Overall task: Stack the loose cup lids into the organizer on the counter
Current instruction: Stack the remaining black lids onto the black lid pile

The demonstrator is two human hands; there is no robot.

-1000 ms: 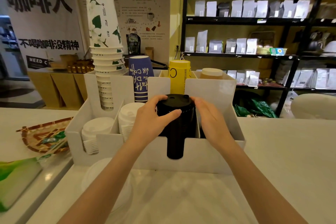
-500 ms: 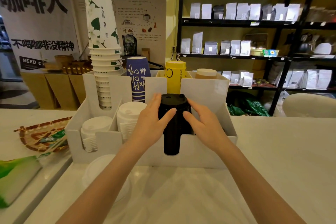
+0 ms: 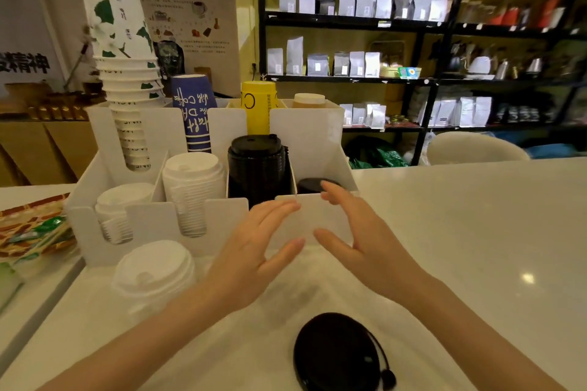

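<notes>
A white organizer stands on the counter. A tall stack of black lids fills its third front slot, and a low black lid stack lies in the rightmost slot. Two white lid stacks occupy the left slots. My left hand and my right hand hover empty in front of the organizer, fingers spread. A loose black lid lies on the counter near me. A loose white lid stack sits left of my left hand.
Paper cup stacks, white-green, blue and yellow, stand in the organizer's back row. A patterned tray with packets lies at the left. Dark shelves of bags rise behind the white counter.
Both hands have let go of the black lid stack and pulled back toward me, now open. The view tilted down, bringing a loose black lid into sight.
</notes>
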